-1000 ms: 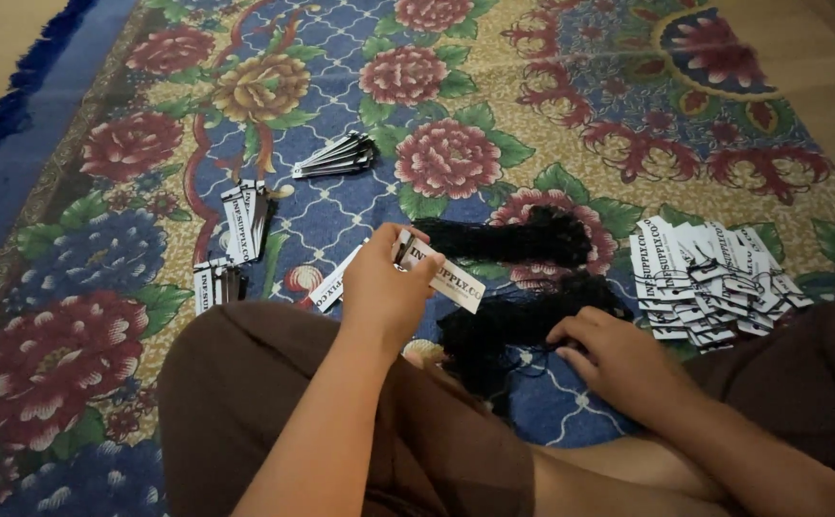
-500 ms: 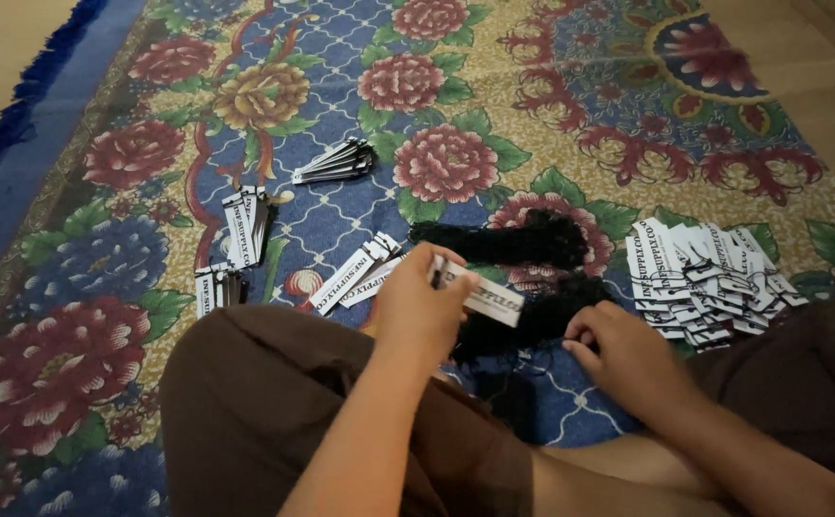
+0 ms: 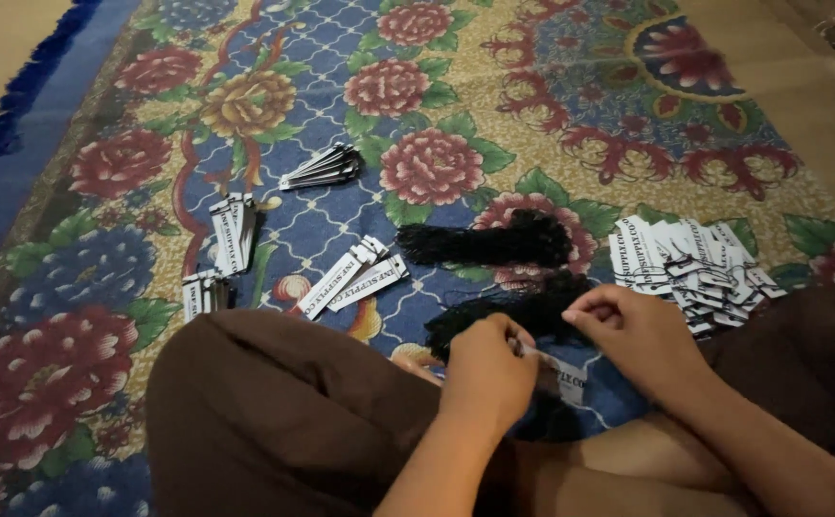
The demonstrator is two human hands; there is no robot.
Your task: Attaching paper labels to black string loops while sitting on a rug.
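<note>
White paper tag (image 3: 563, 375) pinched in our left hand (image 3: 485, 369); our right hand (image 3: 633, 330) pinches black string (image 3: 494, 311) over the floral rug (image 3: 532, 115).

I see a rug (image 3: 437, 115) patterned with red-pink roses, green leaves and a blue lattice on gold ground, edged in blue. The tags (image 3: 690, 263) are white with black print. The string bundles (image 3: 494, 244) are black. The trousers (image 3: 274, 412) are plain brown. The floor (image 3: 6, 48) is tan.
</note>
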